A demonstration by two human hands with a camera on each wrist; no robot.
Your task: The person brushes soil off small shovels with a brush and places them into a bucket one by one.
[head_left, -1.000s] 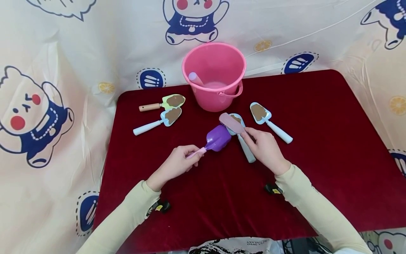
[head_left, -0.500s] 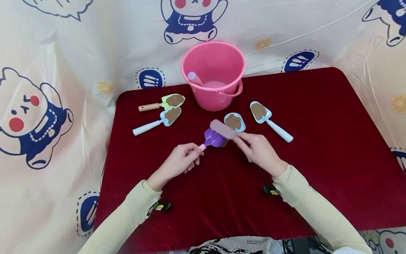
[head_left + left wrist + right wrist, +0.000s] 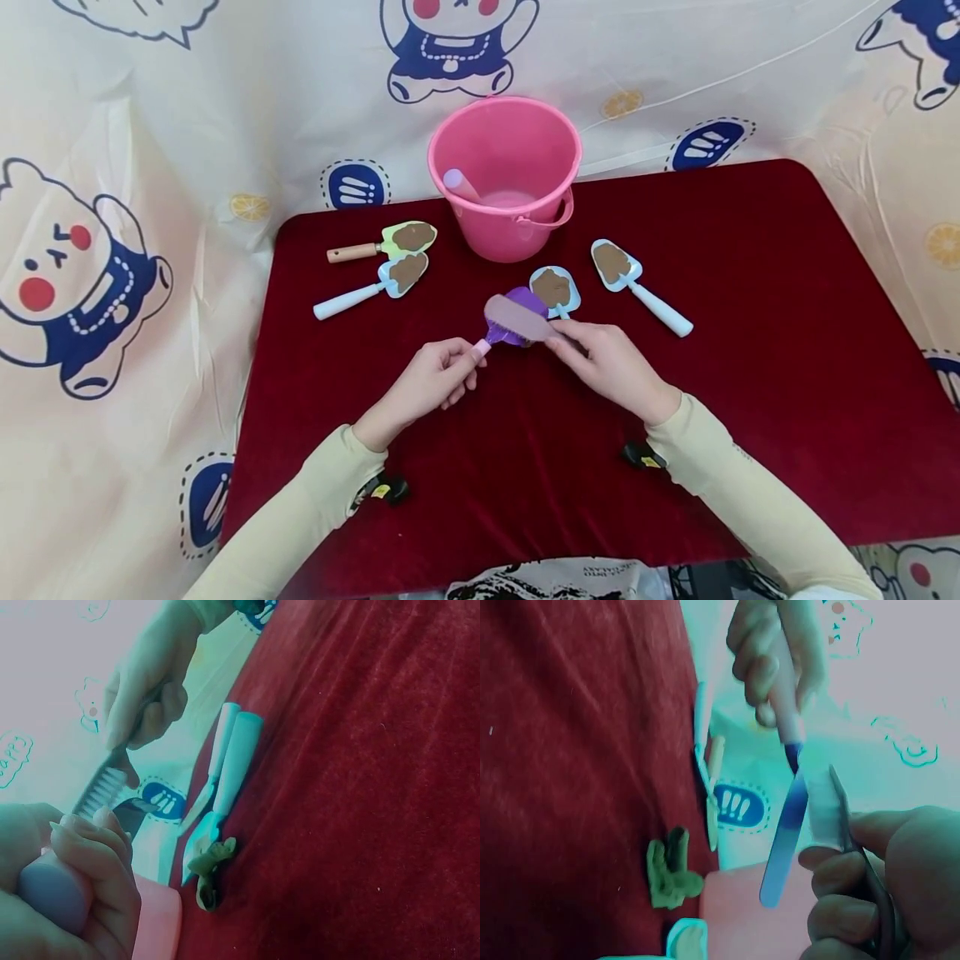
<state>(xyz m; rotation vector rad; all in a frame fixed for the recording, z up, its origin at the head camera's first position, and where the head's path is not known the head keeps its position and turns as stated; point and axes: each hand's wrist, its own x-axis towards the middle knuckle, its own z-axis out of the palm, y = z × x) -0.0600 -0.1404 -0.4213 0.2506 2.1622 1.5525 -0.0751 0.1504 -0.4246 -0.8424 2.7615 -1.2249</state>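
Note:
My left hand (image 3: 431, 383) grips the pink handle of a small purple trowel (image 3: 531, 298), its blade pointing right. My right hand (image 3: 618, 367) pinches the handle of a pink brush (image 3: 517, 318), which lies over the blade in the head view. White bristles (image 3: 825, 810) face the trowel's blade (image 3: 784, 847) in the right wrist view. Lower down, a knobbly brownish-green clump (image 3: 214, 859) lies on the red cloth. Just beyond the blade is a pale blue trowel (image 3: 573, 293) bearing a brown patch; my right hand hides most of its handle.
Behind stands a pink bucket (image 3: 502, 237) with a lilac rod-like end (image 3: 459, 183) inside. Another pale blue trowel (image 3: 660, 312) lies right. At left are a blue trowel (image 3: 348, 302) and a green one with a wooden handle (image 3: 356, 252), both with brown patches.
The brush has moved from the blade's far right edge leftward and toward me, and now covers much of the purple blade. The left hand and trowel have shifted only slightly.

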